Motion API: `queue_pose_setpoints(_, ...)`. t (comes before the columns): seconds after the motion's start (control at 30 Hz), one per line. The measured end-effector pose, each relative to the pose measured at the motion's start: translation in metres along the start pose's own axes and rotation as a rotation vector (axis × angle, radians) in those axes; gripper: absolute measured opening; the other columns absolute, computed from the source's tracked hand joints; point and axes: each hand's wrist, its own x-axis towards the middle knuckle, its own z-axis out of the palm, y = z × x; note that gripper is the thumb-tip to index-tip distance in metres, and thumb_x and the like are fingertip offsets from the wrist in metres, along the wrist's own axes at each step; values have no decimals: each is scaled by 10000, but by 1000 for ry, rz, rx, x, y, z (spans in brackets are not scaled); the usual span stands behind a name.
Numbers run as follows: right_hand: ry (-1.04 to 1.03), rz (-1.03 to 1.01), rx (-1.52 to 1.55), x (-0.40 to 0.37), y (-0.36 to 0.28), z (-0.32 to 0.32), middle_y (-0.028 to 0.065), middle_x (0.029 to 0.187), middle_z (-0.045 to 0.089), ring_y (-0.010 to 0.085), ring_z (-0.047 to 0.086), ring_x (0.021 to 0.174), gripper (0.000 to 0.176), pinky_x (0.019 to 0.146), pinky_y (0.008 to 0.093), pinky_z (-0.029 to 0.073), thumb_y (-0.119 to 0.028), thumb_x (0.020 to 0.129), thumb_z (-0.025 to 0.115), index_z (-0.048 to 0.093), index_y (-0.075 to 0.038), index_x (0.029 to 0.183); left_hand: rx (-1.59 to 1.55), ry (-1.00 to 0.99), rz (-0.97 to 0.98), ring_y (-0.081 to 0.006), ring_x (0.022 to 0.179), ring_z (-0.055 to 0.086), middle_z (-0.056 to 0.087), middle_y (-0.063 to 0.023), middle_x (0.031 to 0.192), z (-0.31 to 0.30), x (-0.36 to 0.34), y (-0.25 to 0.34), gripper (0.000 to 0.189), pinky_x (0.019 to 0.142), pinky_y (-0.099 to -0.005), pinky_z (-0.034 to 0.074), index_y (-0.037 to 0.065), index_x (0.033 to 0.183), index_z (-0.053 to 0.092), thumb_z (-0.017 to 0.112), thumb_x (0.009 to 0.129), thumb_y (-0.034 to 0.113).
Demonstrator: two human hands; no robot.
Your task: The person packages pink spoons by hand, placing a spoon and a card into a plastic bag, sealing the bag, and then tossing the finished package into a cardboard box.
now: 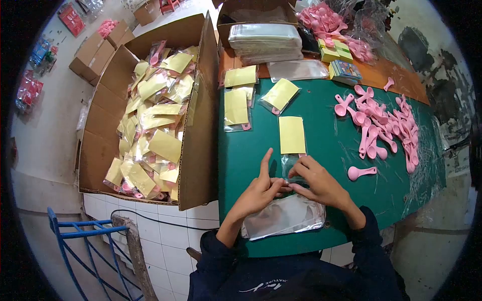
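Both hands meet at the near end of a clear plastic bag [289, 161], which lies on the green table with a yellow card [291, 135] inside. A bit of pink shows at the card's lower corner. My left hand [258, 194] pinches the bag's end between thumb and curled fingers, its index finger pointing up. From the other side, my right hand [320, 184] grips the same end, fingertips bent over it. Just under my wrists lies a stack of flat clear bags [283, 218]. A single pink scoop [361, 173] rests to the right of my right hand.
Filled bags with yellow cards [236, 108] lie at the table's left. A large cardboard box [193, 135] beside it holds many more. Pink scoops [379, 123] are heaped at right. Clear bag stacks [264, 42] and small card stacks [344, 71] stand at the back.
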Motion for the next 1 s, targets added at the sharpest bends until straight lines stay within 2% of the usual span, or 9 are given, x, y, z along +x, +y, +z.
queue_pose_setpoints(0.07,-4,28,65,0,4,4,138,883,482,308,504,878,221,769,375,430,-104,733,654,533,-16,895,45,6,-42,-203,925,608,594,-172,1028,0,-1,5,689,788,-311,510,169,1426,-93,401,952,93)
queue_pose_setpoints(0.1,-7,41,98,1,5,6,146,869,478,315,499,869,221,756,381,427,-113,738,648,523,-16,892,45,12,-11,-211,895,619,606,-170,1009,1,0,3,683,769,-316,513,143,1424,-84,405,950,101)
queue_pose_setpoints(0.2,-45,90,65,1,11,11,127,846,500,247,538,754,204,657,333,452,-87,737,657,546,-11,890,66,31,54,-228,837,641,632,-162,962,2,0,-2,667,732,-327,516,88,1422,-53,413,945,121)
queue_pose_setpoints(0.27,-58,102,99,1,9,9,119,825,503,242,537,742,203,653,331,447,-87,732,662,540,-11,875,104,37,56,-234,839,642,640,-159,947,2,1,-2,653,736,-326,512,81,1425,-26,414,945,130)
queue_pose_setpoints(0.37,-63,134,146,2,7,8,108,806,507,234,534,720,207,645,328,445,-95,727,673,536,-14,858,116,-7,14,-222,902,616,617,-183,1012,1,1,-1,610,785,-347,523,116,1437,6,389,965,159)
queue_pose_setpoints(0.57,-104,144,160,1,9,5,93,777,518,215,531,694,223,633,319,444,-122,733,689,539,-20,861,239,12,43,-236,903,619,633,-170,988,3,1,2,588,771,-356,529,108,1437,38,384,966,178)
queue_pose_setpoints(0.67,-136,165,239,3,7,0,109,772,537,240,542,703,205,634,335,443,-139,756,667,543,-16,865,245,58,120,-303,784,645,650,-197,848,4,1,-2,591,736,-376,496,45,1420,79,405,951,196)
queue_pose_setpoints(0.8,-74,141,282,-1,16,5,119,762,551,234,556,703,187,627,334,447,-147,782,641,550,-11,871,207,63,99,-292,740,641,647,-191,820,6,1,-2,590,712,-366,492,45,1421,86,406,951,203)
queue_pose_setpoints(1.0,-167,195,281,3,9,-1,119,746,543,237,553,691,172,623,337,442,-127,772,632,532,-7,844,226,67,84,-273,708,636,646,-183,817,5,1,-1,575,704,-356,496,49,1419,122,410,948,208)
